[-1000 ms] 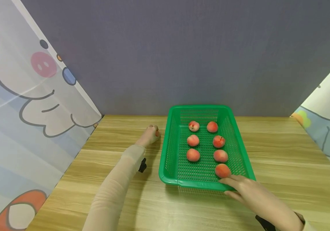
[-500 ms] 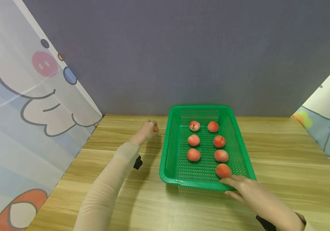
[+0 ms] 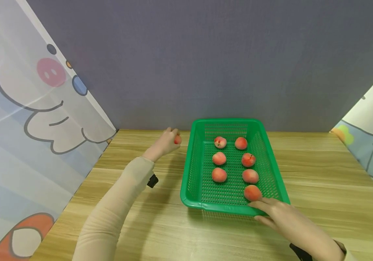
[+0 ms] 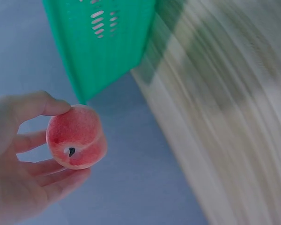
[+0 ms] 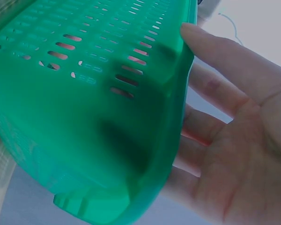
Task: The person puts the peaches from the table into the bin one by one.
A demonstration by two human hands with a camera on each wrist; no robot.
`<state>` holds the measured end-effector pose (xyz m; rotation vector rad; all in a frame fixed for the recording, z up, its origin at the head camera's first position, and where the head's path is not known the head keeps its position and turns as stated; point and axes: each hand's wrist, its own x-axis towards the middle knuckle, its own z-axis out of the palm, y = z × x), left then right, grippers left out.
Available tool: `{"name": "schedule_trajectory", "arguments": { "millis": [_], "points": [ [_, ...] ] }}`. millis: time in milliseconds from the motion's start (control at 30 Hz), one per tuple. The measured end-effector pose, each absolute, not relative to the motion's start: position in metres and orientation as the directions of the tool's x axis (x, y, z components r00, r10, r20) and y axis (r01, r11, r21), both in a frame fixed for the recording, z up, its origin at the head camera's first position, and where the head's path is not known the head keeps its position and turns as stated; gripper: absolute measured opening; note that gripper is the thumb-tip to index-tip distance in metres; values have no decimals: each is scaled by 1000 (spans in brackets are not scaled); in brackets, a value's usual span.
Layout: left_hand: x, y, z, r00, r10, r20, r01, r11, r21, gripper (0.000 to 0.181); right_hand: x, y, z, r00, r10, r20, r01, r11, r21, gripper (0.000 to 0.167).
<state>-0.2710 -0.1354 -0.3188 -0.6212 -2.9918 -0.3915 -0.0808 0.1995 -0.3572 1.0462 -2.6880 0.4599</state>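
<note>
My left hand (image 3: 164, 143) holds a peach (image 3: 178, 139) above the table, left of the basket's far left corner. In the left wrist view the thumb presses one side of the peach (image 4: 77, 133) and the fingers bear on the other. A green plastic basket (image 3: 225, 209) with slotted walls holds two columns of peaches. Three, among them a middle peach (image 3: 219, 158), form the left column; several form the right. At the front right corner my right hand (image 3: 279, 214) grips the rim, fingers over it, thumb outside. The nearest peach (image 3: 253, 193) lies close to those fingertips.
The basket stands on a wood-grain table (image 3: 323, 181). A grey wall (image 3: 222, 65) rises along the table's back edge. Printed cartoon curtains (image 3: 36, 137) hang at the left and right sides. A black wrist strap piece (image 3: 152, 181) shows under the left sleeve.
My left hand has moved towards the back of the table with the peach, which now shows more plainly past the fingers. The right hand and the basket have stayed in place.
</note>
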Motion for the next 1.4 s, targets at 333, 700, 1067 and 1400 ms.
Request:
{"name": "schedule_trajectory", "arguments": {
  "millis": [333, 700, 1067, 1400],
  "points": [
    [-259, -122, -297, -886, 451, 111, 464, 866, 186, 39, -82, 200, -359, -715, -623, 317, -692, 694, -199, 33],
    [-245, -96, -276, -853, 519, 52, 521, 844, 126, 40, -82, 200, -358, -711, -628, 316, -696, 690, -196, 32],
    [-232, -64, -267, -755, 654, -48, 646, 754, 119, 35, -82, 199, -357, -715, -626, 312, -694, 690, -205, 32],
    [-218, -34, -263, -651, 732, -200, 719, 679, 144, 40, -83, 200, -357, -707, -636, 310, -702, 684, -198, 32]
  ]
}}
